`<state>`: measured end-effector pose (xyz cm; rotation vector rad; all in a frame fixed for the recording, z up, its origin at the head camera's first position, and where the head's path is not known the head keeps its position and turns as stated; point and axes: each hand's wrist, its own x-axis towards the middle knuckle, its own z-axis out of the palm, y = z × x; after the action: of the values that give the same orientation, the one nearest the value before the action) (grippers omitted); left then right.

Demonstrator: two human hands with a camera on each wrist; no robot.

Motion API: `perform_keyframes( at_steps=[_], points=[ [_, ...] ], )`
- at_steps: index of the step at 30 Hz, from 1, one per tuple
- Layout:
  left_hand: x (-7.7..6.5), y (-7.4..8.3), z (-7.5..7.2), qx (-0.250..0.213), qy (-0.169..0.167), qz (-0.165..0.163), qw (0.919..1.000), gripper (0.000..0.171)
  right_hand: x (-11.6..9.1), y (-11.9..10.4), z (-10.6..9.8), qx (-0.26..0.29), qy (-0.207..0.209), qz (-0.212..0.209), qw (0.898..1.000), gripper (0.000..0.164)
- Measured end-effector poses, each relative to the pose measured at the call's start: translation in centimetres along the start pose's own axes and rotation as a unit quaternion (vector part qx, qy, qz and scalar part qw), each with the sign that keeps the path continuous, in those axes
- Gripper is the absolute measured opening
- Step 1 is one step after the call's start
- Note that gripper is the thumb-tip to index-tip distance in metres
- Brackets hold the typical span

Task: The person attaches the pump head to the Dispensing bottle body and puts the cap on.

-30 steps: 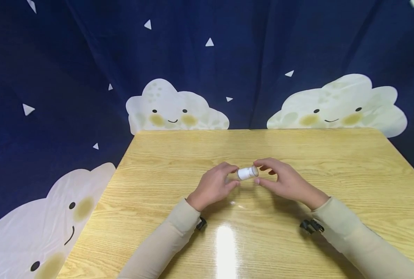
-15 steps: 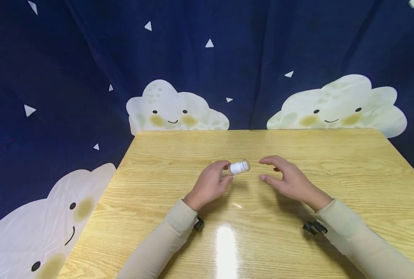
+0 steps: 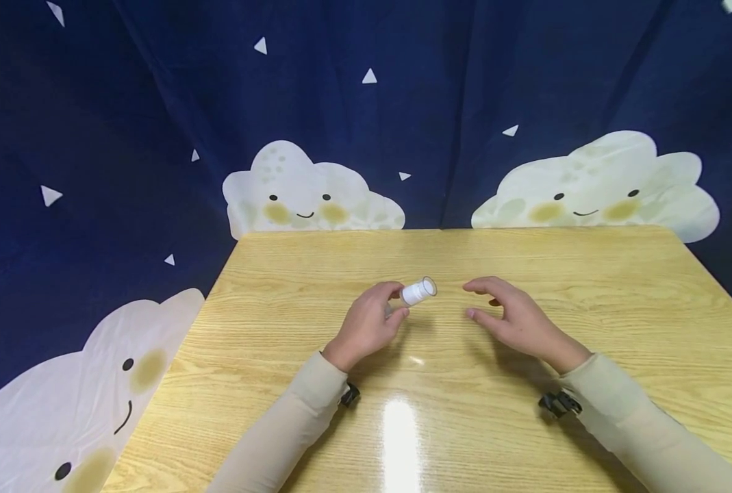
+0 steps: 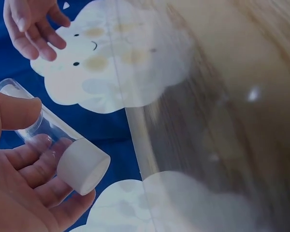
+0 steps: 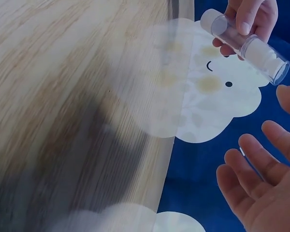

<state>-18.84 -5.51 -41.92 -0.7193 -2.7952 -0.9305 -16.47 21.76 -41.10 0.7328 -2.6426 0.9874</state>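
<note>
My left hand (image 3: 368, 318) grips a small clear cylindrical pump bottle (image 3: 418, 292) between thumb and fingers, above the table. Its clear-capped end, with a white part inside, points to the right and slightly away. In the left wrist view the white base (image 4: 84, 166) of the bottle lies over the fingers, and the thumb presses on the clear body. The right wrist view shows the whole bottle (image 5: 237, 41) tilted in that hand. To the right, apart from it, my right hand (image 3: 516, 318) hovers with fingers spread and nothing in it.
A light wooden table (image 3: 304, 267) with a glossy surface lies under both hands. Behind it hangs a dark blue curtain (image 3: 335, 109) with clouds and small triangles. Black straps (image 3: 559, 404) sit at the wrists.
My left hand has drawn the bottle left and slightly up, away from the right hand. The right hand's fingers have come off the clear-capped end and moved slightly right.
</note>
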Motion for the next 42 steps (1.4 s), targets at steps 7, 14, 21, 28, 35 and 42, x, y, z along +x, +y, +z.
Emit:
perform_keyframes(
  at_steps=[7,14,21,28,35,42],
  points=[
    [0.3,-0.4,-0.4,-0.021,0.018,-0.013,0.9995,0.038,0.0,0.2,-0.1,0.001,-0.013,0.019,1.0,0.037],
    [0.7,-1.3,-1.3,-0.015,0.064,-0.012,0.9978,0.034,0.0,0.3,-0.2,0.006,-0.024,0.033,0.999,0.037],
    [1.3,-2.4,-2.1,-0.004,0.094,-0.051,0.9942,0.032,-0.3,0.7,-0.1,0.006,-0.029,0.04,0.999,0.036],
    [1.9,-3.9,-2.6,-0.02,0.089,-0.106,0.9902,0.031,-0.4,1.0,-0.6,-0.001,-0.029,0.043,0.999,0.037],
    [2.0,-4.9,-3.4,-0.023,0.075,-0.134,0.9879,0.032,-0.3,0.5,-0.9,0.0,-0.03,0.045,0.999,0.035],
    [2.2,-5.9,-3.7,-0.044,0.065,-0.16,0.9839,0.035,-0.2,0.4,-1.2,0.007,-0.037,0.048,0.998,0.035]
  ],
)
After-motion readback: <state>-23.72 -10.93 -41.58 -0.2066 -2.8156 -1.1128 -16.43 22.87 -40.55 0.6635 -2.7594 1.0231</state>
